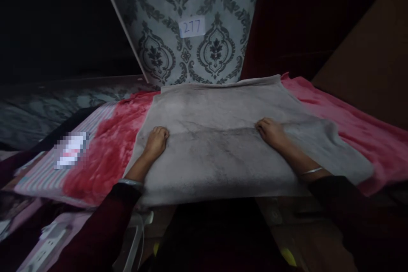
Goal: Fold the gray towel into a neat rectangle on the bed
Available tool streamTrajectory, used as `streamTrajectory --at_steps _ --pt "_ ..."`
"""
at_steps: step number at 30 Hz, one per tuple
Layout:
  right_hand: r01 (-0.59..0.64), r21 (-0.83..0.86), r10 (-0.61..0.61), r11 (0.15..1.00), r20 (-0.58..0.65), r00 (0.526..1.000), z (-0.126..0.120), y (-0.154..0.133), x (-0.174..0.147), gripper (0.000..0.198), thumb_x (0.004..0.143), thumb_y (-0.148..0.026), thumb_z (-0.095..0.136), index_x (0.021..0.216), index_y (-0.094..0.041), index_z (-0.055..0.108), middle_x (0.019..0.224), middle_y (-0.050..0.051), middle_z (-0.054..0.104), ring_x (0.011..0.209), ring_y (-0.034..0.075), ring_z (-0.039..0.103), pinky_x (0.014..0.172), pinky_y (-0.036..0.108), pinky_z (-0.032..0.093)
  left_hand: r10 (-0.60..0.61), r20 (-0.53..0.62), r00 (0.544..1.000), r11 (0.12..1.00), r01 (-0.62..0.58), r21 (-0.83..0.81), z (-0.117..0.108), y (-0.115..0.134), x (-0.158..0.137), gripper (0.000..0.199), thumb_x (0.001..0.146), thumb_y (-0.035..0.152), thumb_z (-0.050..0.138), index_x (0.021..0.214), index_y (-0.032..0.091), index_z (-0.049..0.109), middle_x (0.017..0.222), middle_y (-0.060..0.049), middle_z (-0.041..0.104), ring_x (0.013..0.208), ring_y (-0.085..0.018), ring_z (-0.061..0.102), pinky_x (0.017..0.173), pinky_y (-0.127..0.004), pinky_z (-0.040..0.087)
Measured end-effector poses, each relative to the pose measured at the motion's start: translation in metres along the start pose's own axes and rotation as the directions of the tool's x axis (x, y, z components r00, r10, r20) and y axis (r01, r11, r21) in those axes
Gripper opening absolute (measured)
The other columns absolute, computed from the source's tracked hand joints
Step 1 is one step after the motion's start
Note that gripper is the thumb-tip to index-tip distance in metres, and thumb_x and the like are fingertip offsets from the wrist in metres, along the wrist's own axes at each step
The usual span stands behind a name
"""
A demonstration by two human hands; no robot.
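Observation:
A grey cloth, soft and towel-like, lies spread out in front of me. My left hand is closed, its curled fingers pinching the fabric left of the middle. Farther right, my right hand is also closed on the grey cloth, thumb and fingers together. A dark crease runs across the fabric between the two hands. The far edge of the cloth lies flat near the wall, while its near edge hangs toward my lap. Any fabric inside the fists is hidden by the fingers.
Under the cloth, red plush bedding shows at left and a pink blanket at right. A striped sheet with a blurred phone-like item lies farther left. A power strip sits at lower left. Patterned wall bears a "277" label.

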State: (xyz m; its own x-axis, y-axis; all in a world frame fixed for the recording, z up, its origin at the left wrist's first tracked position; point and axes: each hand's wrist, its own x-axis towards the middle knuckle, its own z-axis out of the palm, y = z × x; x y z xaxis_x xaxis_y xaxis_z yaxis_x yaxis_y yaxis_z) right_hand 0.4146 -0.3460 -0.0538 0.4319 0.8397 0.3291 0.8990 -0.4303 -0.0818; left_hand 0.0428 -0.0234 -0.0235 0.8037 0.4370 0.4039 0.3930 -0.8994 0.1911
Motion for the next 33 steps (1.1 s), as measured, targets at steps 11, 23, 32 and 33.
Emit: streamTrajectory --at_steps 11,23,32,33 --pt "-0.056 0.112 0.094 0.992 -0.377 0.921 0.015 0.006 -0.008 0.020 0.095 -0.024 0.042 0.089 -0.022 0.061 0.089 0.014 0.068 0.086 0.029 0.063 0.080 0.042 0.049 -0.137 -0.133 0.982 0.990 0.132 -0.048 -0.006 0.002 0.001 0.013 0.085 0.013 0.042 0.081 0.023 0.048 0.087 -0.010 0.065 0.087 -0.023 0.064 0.082 -0.035 0.051" --pt "-0.078 0.143 0.136 0.987 -0.461 0.877 0.014 -0.001 -0.004 0.020 0.098 -0.019 0.038 0.094 -0.021 0.057 0.090 0.012 0.065 0.087 0.027 0.059 0.081 0.038 0.044 -0.069 0.040 0.997 0.975 0.058 0.215 -0.035 -0.023 0.008 0.027 0.090 0.030 0.039 0.103 0.021 0.060 0.090 -0.008 0.073 0.087 -0.025 0.071 0.073 -0.032 0.052" --pt "-0.082 0.134 0.125 0.987 -0.346 0.930 0.008 -0.002 0.004 0.022 0.098 -0.014 0.040 0.093 -0.020 0.061 0.092 0.012 0.066 0.090 0.026 0.058 0.083 0.036 0.042 0.266 -0.111 0.957 0.932 -0.227 0.282 -0.019 -0.016 -0.007 0.043 0.099 0.050 0.037 0.072 0.025 0.060 0.069 -0.001 0.062 0.061 -0.020 0.062 0.053 -0.031 0.041" --pt "-0.077 0.140 0.121 0.987 -0.337 0.934 0.008 -0.002 0.005 0.023 0.098 -0.014 0.040 0.093 -0.020 0.062 0.093 0.012 0.066 0.091 0.026 0.058 0.084 0.036 0.042 0.255 -0.125 0.959 0.941 -0.216 0.260 -0.019 -0.016 -0.007 0.044 0.099 0.051 0.037 0.070 0.026 0.059 0.066 -0.001 0.058 0.060 -0.020 0.060 0.051 -0.031 0.039"
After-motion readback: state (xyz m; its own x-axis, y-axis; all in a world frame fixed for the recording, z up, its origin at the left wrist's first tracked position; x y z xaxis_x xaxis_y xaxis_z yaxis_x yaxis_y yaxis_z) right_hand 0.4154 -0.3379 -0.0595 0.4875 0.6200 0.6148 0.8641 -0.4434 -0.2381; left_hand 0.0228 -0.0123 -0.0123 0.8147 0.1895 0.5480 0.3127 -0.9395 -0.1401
